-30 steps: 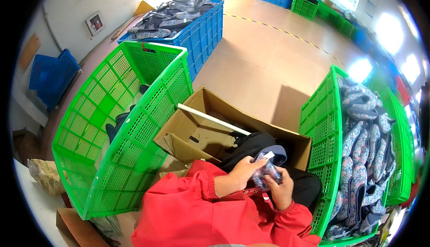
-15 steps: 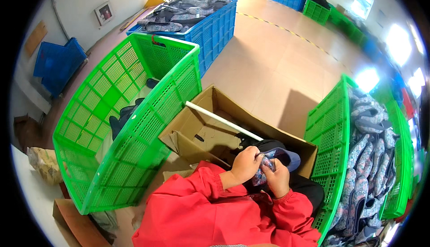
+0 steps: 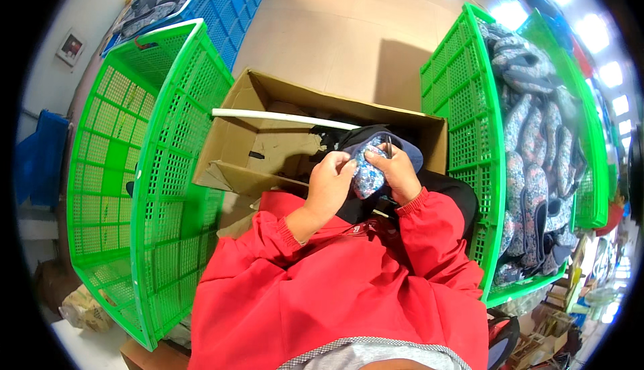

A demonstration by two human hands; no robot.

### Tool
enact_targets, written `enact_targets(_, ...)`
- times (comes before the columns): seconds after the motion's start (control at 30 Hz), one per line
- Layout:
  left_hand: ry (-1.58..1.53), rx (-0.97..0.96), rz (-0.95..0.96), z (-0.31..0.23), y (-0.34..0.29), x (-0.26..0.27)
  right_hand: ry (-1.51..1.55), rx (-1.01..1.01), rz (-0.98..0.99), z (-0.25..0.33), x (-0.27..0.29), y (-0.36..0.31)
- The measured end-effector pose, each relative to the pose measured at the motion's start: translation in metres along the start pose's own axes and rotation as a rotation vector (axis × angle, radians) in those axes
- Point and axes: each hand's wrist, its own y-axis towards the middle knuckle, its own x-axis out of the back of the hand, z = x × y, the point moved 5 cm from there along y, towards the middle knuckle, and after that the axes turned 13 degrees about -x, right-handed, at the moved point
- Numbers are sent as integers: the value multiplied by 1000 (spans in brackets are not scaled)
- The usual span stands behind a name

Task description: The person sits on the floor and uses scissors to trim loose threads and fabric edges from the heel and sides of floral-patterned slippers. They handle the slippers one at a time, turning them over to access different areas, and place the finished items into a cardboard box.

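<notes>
A blue floral fabric shoe upper (image 3: 367, 177) with a dark blue lining is held over my lap, in front of the cardboard box. My left hand (image 3: 329, 185) pinches its left edge between thumb and fingers. From the other side my right hand (image 3: 400, 174) grips it, thumb pressed on the fabric. A thin dark piece (image 3: 389, 144) sticks up by the right fingers; its kind is too small to make out. The folded dark blue part of the upper spreads behind my right hand, and my fingers hide some of the floral fabric.
The open cardboard box (image 3: 231, 162) has a white rod (image 3: 282, 116) lying across it. A tall green crate (image 3: 181, 169) stands at the left, a blue crate (image 3: 231, 14) behind it. On the right, another green crate (image 3: 463, 88) is heaped with floral shoe uppers (image 3: 533, 142).
The view has tilted down and turned right, so surroundings sit higher and further left. The upper's floral side now faces up more fully between my hands, which both keep hold.
</notes>
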Motion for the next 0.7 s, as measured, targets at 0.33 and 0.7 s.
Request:
enact_targets(0.33,-205,-7,152,9,-23,-4,97,-63,49,3,-1,6)
enact_targets(0.7,12,-3,159,-8,-29,-1,135,50,-35,2,-6,5)
